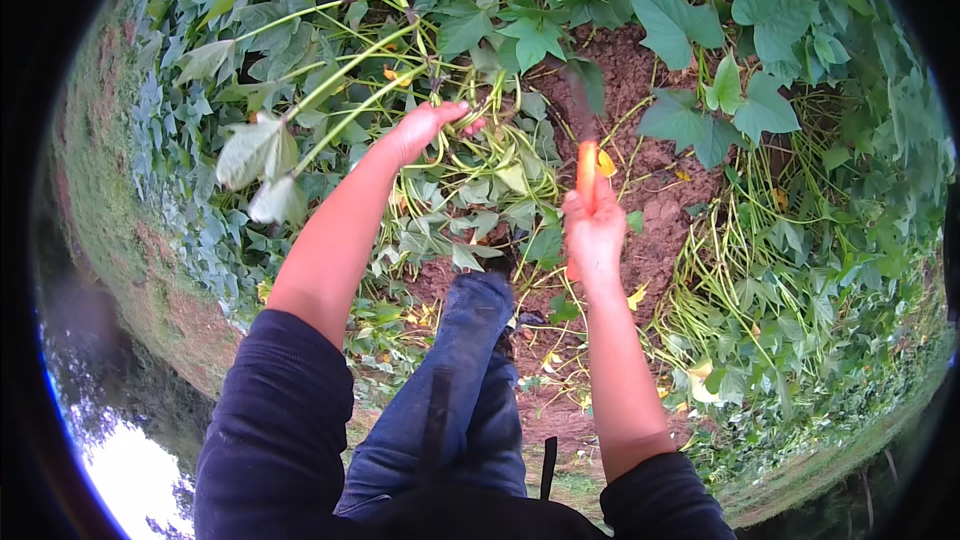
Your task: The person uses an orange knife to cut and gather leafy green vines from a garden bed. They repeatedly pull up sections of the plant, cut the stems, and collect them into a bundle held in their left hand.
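Note:
My left hand (442, 120) is closed around a bunch of green vine stems (499, 124), with long leafy stalks sticking out to the upper left. To its right, my right hand (596, 229) grips the orange handle (587, 172) of a bladed tool. Its dark blade (580, 101) points away from me, blurred, over bare soil and beside a green leaf. A small yellow leaf (605, 163) shows just beside the handle.
Dense lobed-leaf vines (772, 112) spread on both sides. Reddish-brown soil (660, 217) runs between them, crossed by thin stems. My jeans-clad leg (472, 345) stands among the vines. A grassy strip (120, 225) lies at far left.

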`<state>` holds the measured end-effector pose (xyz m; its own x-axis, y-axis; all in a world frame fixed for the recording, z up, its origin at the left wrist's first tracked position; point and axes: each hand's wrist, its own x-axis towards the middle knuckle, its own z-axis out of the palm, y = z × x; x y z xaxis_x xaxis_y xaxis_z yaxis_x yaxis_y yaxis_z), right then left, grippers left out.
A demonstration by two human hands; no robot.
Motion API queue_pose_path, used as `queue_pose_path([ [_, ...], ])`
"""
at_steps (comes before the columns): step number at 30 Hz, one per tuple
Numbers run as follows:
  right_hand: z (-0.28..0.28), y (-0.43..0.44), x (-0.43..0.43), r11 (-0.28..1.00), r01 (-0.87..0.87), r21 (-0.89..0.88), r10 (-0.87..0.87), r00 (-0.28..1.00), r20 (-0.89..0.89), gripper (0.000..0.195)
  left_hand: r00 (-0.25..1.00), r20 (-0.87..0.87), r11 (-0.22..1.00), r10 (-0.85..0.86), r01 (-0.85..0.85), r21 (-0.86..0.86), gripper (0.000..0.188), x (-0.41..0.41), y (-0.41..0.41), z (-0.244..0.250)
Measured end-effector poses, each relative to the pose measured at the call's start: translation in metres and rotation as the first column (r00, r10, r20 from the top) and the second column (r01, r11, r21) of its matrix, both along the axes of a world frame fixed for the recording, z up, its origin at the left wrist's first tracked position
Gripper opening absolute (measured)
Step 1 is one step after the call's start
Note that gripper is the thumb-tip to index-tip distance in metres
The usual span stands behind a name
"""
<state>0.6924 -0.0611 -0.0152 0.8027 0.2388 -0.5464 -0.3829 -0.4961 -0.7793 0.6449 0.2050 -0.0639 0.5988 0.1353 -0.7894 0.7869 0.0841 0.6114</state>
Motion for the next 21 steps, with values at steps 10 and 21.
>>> queue_pose_path([
  [10, -0.019, -0.051, -0.049, 0.915, -0.177, -0.362, 0.265, 0.941, 0.21, 0.043, 0.961, -0.035, 0.943, 0.273, -0.275, -0.19, 0.016, -0.059, -0.035, 0.046],
  [21, -0.07, 0.028, -0.022, 0.966, 0.1, 0.24, 0.062, 0.809, -0.585, 0.015, 0.853, 0.031, 0.844, 0.52, -0.508, -0.169, 0.027, -0.055, -0.014, 0.042],
])
